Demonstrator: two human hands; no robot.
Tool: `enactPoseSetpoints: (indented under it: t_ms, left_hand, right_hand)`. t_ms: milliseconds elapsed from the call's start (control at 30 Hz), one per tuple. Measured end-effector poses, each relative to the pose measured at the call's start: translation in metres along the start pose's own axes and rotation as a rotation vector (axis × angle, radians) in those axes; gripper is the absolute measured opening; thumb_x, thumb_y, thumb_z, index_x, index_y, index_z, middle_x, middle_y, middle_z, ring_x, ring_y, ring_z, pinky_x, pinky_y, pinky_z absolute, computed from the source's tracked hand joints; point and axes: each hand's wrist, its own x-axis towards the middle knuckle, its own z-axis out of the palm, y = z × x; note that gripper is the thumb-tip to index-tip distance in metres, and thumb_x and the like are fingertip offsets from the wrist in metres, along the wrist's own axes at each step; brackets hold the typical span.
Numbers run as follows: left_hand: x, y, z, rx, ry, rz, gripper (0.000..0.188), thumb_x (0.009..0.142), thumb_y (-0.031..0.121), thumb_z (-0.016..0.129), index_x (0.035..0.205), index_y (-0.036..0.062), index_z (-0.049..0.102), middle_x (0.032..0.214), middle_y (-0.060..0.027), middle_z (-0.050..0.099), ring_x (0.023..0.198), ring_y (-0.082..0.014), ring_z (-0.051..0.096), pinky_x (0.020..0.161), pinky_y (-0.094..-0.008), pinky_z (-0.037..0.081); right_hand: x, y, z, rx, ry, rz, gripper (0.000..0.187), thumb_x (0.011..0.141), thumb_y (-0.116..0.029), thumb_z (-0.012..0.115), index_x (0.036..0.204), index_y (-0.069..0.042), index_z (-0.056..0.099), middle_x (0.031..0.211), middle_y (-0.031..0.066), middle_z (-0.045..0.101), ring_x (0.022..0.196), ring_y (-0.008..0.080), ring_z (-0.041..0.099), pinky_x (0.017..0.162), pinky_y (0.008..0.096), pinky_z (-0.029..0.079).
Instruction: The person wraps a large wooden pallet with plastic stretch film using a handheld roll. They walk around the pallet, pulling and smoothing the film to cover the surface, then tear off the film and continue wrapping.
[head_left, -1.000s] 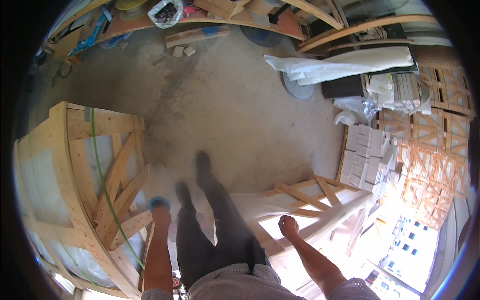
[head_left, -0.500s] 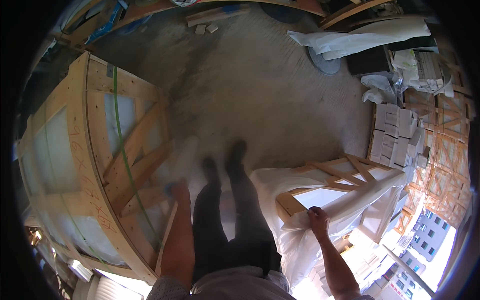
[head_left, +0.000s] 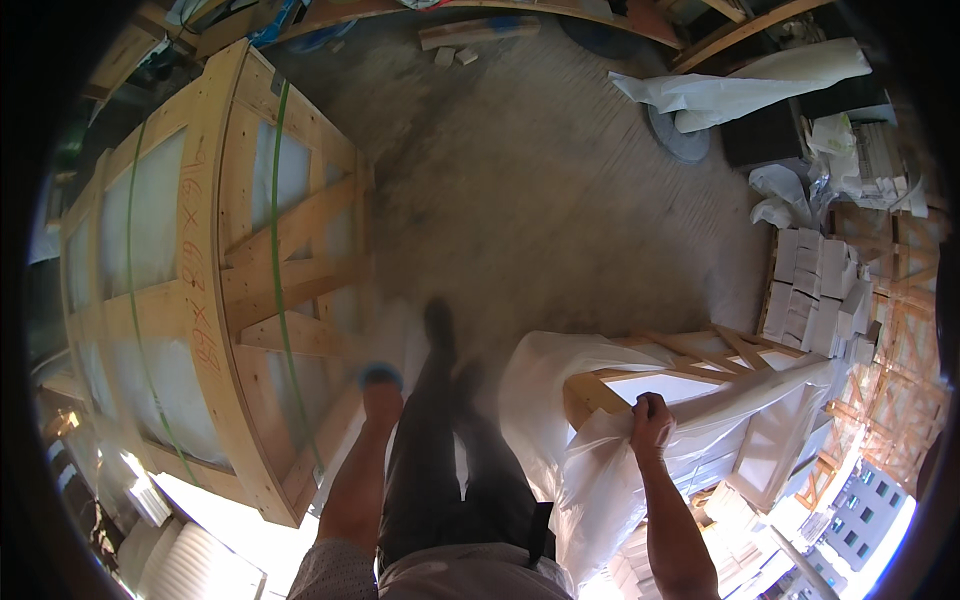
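My left hand [head_left: 382, 402] hangs beside my left leg, its fingers closed round a pale, roll-like thing with a blue ring [head_left: 381, 372] at its end. Blur and the hand hide most of that thing, so its kind is unclear. On the other side, my right hand [head_left: 652, 422] is closed on the edge of a translucent plastic sheet [head_left: 590, 490]. The sheet drapes over a low wooden crate [head_left: 588, 398] with white panels inside, covering its near and left parts.
A tall wooden crate [head_left: 212, 250] with green straps [head_left: 277, 220] stands close on my left. Stacked white boxes [head_left: 800, 270] are at the right. Farther off lie white sheeting [head_left: 750, 88], a round grey disc [head_left: 680, 135] and a plank [head_left: 480, 32] on the concrete floor [head_left: 520, 190].
My legs have shifted in a step, with the left foot now ahead. My left hand has moved slightly right and down with the blue-ringed thing; my right hand keeps hold of the sheet.
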Motion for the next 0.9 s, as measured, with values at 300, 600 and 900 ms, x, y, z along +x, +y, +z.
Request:
enactPoseSetpoints:
  t_ms: [300, 600, 900]
  left_hand:
    - [-0.026, 0.003, 0.052, -0.470, 0.021, -0.939, 0.062, 0.076, 0.044, 0.073, 0.099, -0.0120, 0.062, 0.098, -0.0275, 0.066, 0.089, -0.0426, 0.064, 0.080, -0.0499, 0.050]
    - [-0.077, 0.013, 0.049, -0.351, -0.159, -0.645, 0.051, 0.080, 0.044, 0.067, 0.090, -0.0064, 0.068, 0.090, -0.0260, 0.067, 0.085, -0.0408, 0.065, 0.077, -0.0503, 0.051]
    - [-0.159, -0.016, 0.033, -0.008, -0.226, -0.112, 0.038, 0.083, 0.036, 0.065, 0.079, -0.0021, 0.067, 0.084, -0.0226, 0.066, 0.089, -0.0387, 0.062, 0.084, -0.0466, 0.048]
  right_hand:
    - [0.000, -0.005, 0.002, -0.033, 0.071, 0.034, 0.023, 0.087, -0.022, 0.056, 0.083, -0.003, 0.068, 0.063, 0.0086, 0.064, 0.058, 0.0203, 0.062, 0.061, 0.0336, 0.048]
    - [-0.002, -0.005, 0.003, -0.009, 0.111, 0.030, 0.025, 0.087, -0.025, 0.055, 0.084, -0.004, 0.068, 0.062, 0.0073, 0.064, 0.058, 0.0179, 0.061, 0.061, 0.0330, 0.048]
    - [-0.001, -0.005, 0.006, 0.044, 0.135, 0.071, 0.024, 0.084, -0.024, 0.058, 0.085, -0.003, 0.069, 0.062, 0.0057, 0.064, 0.057, 0.0144, 0.060, 0.060, 0.0303, 0.048]
